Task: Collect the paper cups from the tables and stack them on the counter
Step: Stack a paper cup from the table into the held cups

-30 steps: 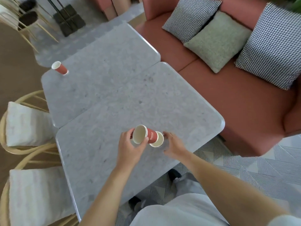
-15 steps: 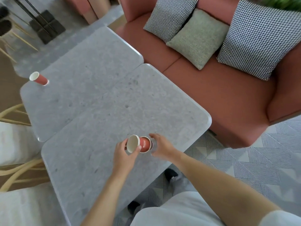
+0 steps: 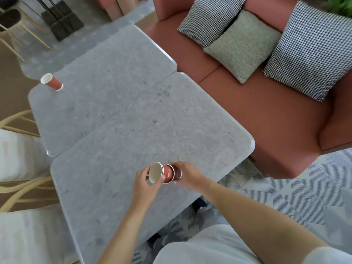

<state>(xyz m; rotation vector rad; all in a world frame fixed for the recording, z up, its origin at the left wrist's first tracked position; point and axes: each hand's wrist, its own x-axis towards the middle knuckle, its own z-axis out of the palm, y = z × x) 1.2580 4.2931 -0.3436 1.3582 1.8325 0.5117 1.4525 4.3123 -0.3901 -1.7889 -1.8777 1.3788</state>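
Above the near grey stone table (image 3: 133,141), both hands hold red paper cups with white insides. My left hand (image 3: 145,184) grips the nested cups (image 3: 162,172) at the rim end, mouth tilted toward me. My right hand (image 3: 187,175) closes around the base end of the same stack, where an outer cup (image 3: 178,173) sits pushed over the others. One more red paper cup (image 3: 51,81) stands alone on the far table (image 3: 99,77), near its left corner.
A terracotta sofa (image 3: 266,115) with two checked cushions and a green one (image 3: 242,44) runs along the tables' right side. Cushioned wooden chairs (image 3: 17,155) stand on the left. A patterned rug (image 3: 285,193) lies under my feet.
The two cups held apart a second ago have slid together into one nested stack between my hands. The view has shifted, so the far cup appears lower and further left.
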